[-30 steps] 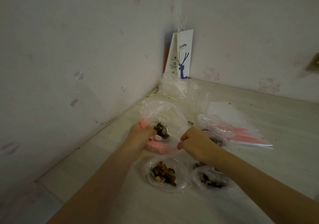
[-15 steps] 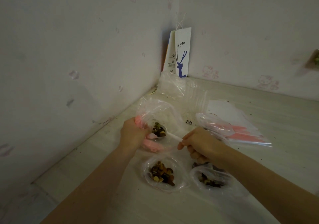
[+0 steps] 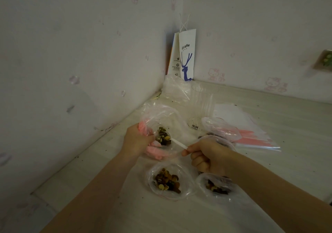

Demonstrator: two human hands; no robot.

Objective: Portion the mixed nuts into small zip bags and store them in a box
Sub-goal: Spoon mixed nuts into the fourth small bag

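1. Pale desk [image 3: 269, 117], set in a corner of papered walls, carries the work. On it, inside the mouth of a small zip bag [image 3: 161, 116], a heap of mixed nuts [image 3: 163, 137] sits at the bowl end of a white spoon [image 3: 177, 143].
2. Since a second ago the right hand [image 3: 208, 156] has drawn back a little towards the person. The spoon's handle was hidden before and now shows bare between the two hands. The nuts have hardly shifted.
3. The right fingers are curled, with thumb and forefinger pinching the tip of the handle. The left hand [image 3: 137, 141] grips the bag's pink zip edge and keeps the mouth open, as before.
4. Through the plastic I cannot tell whether the nuts still lie on the spoon or have slid into the bag.
5. My judgement is that this scoop is at the point of delivery. Emptying the spoon and drawing it out without dragging the thin bag comes next.
6. Just in front lie a filled bag [image 3: 167, 180] and a second filled bag [image 3: 217, 187], the latter partly under the right wrist. Neither looks sealed yet.
7. Further out are another pink-edged bag [image 3: 221, 128], a flat stack of empty bags [image 3: 255, 137] and a clear container [image 3: 199, 105]. A paper coffee bag [image 3: 186, 56] stands in the corner.
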